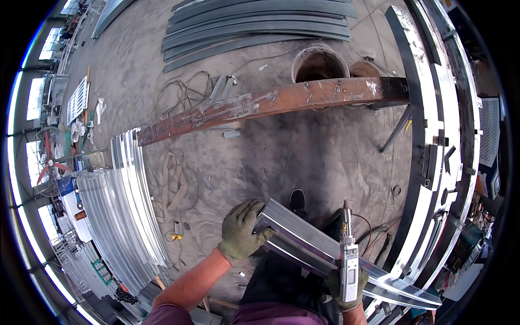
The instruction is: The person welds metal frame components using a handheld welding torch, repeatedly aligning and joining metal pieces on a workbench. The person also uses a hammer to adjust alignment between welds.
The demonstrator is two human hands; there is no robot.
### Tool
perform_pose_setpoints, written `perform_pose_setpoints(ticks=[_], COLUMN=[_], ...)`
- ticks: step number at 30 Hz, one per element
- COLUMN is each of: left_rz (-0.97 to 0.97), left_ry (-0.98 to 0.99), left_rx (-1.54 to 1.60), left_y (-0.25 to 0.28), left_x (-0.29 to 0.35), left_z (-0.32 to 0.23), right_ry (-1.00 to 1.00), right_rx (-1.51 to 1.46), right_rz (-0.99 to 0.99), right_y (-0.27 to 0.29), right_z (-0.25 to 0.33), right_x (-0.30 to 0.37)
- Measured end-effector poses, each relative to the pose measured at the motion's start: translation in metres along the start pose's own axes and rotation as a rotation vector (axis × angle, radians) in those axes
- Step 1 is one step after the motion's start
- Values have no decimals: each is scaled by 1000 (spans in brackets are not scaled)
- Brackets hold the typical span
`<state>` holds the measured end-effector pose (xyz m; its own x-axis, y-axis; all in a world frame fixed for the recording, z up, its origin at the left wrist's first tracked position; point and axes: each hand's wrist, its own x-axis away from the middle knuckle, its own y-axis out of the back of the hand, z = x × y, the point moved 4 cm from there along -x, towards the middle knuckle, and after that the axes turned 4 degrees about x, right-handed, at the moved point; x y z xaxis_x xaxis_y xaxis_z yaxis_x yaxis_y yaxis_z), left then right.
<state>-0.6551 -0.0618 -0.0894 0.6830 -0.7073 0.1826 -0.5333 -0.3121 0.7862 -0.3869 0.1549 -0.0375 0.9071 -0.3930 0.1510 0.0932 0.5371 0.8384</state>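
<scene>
My gloved left hand [241, 230] is closed round the upper end of a shiny, folded metal channel [309, 233]. The channel slants across in front of my legs, down to the lower right. In my gloved right hand [334, 283] is a silver handheld welding gun [350, 265], its narrow copper-coloured nozzle pointing upward, away from me. The gun stands in front of part of the channel, apart from the end my left hand grips. Right-hand fingers are partly hidden behind the gun's body.
A rusty steel beam [271, 101] spans the space ahead, with a round drum [319, 64] behind it. Metal profiles [260, 27] lie on the floor beyond; more are stacked at left [116, 222]. Long steel members [428, 108] line the right. Cables [184, 92] trail across the floor.
</scene>
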Motion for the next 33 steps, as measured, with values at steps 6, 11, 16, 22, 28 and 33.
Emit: perform_pose_setpoints(ticks=[6, 11, 16, 22, 28, 33], left_rz=[-15, -62, -136, -447, -543, -487], left_ry=[-8, 44, 217, 325, 602, 767], left_rx=[-19, -23, 55, 187, 414, 693], left_y=[7, 2, -1, -8, -49, -104], left_x=[-2, 3, 6, 43, 109, 111], left_z=[-9, -9, -21, -42, -73, -103], right_ry=[-32, -28, 41, -10, 268, 196], right_rx=[-133, -175, -128, -378, -209, -205], right_rz=[4, -10, 3, 54, 133, 270], right_y=[7, 12, 9, 14, 19, 36], right_z=[0, 5, -11, -13, -26, -26], right_x=[-8, -18, -14, -20, -19, -23])
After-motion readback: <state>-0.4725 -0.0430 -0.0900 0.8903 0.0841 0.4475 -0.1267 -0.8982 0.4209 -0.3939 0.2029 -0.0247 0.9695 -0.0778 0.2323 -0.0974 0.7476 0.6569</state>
